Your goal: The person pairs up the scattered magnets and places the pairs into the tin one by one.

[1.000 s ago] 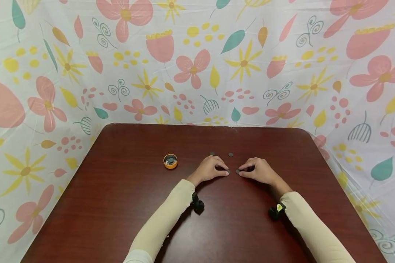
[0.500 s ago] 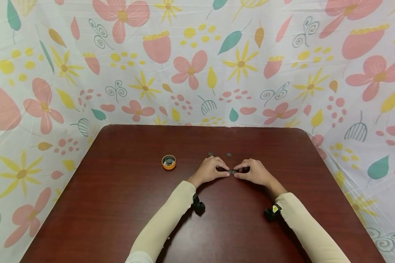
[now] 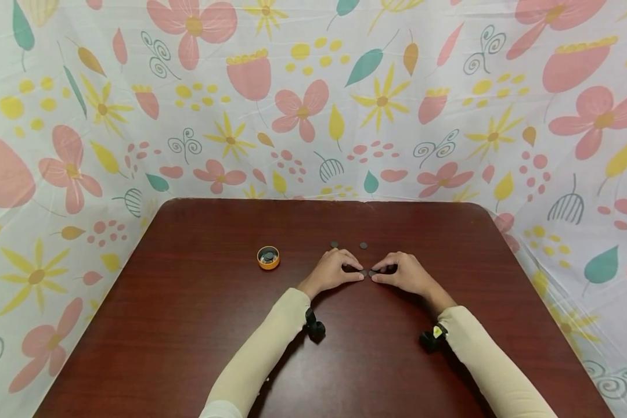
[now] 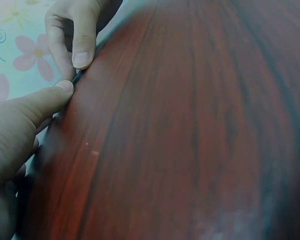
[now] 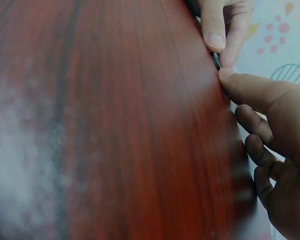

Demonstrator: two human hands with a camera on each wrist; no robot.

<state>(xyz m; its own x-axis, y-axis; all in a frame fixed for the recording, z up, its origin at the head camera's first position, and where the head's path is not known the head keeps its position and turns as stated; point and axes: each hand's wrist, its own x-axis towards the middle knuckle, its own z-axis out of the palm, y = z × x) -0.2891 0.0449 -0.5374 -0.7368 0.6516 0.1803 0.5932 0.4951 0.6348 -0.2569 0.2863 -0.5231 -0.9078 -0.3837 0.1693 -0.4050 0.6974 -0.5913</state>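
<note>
Cream sleeves (image 3: 261,345) reach in from the frame's bottom edge over a reddish-brown wooden table (image 3: 188,337). Right of centre, the left hand (image 3: 331,270) pinches one dark disc (image 3: 364,273) between thumb and fingers; the right hand (image 3: 410,274) pinches another dark disc (image 3: 373,273) just beside it. Whether the discs touch is too small to tell. Left of centre, an orange-rimmed tub (image 3: 268,267) holds more discs (image 3: 269,255). Slightly higher in the frame lie two loose discs (image 3: 363,245), apart.
</note>
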